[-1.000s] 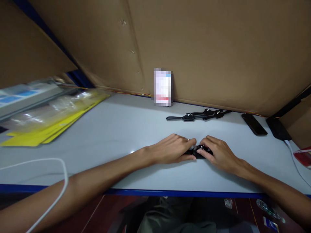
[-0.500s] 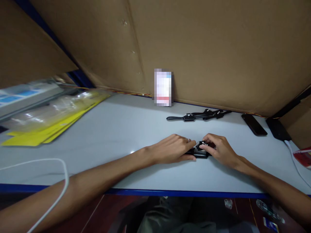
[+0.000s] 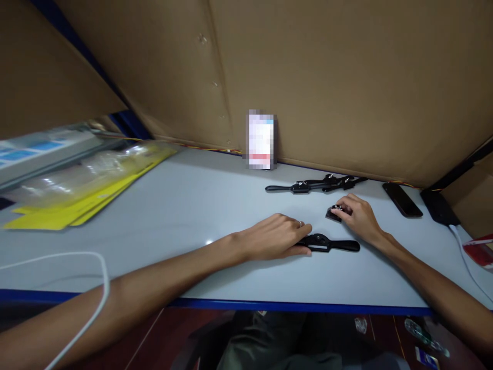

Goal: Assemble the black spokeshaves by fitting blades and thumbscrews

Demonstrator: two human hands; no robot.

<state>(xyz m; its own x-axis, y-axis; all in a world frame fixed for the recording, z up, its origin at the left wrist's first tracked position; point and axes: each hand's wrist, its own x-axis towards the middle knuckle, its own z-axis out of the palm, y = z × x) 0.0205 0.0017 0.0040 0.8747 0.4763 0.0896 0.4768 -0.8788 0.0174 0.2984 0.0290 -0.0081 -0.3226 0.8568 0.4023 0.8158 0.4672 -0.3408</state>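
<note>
1. Left hand [image 3: 275,237] lies palm down on the white table [image 3: 185,205], fingers pressed over one end of a black strap piece [image 3: 331,245]; the free end sticks out toward the right hand.
2. Right hand [image 3: 356,216], just beyond that free end, pinches a small dark part [image 3: 333,213] at its fingertips, low on the table.
3. Farther out from both hands, a second black strap assembly [image 3: 314,184] lies by the cardboard wall.
4. Dark phone [image 3: 402,199] rests right of the right hand.
5. Yellow packets [image 3: 77,205] sit well off beyond the left forearm.
</note>
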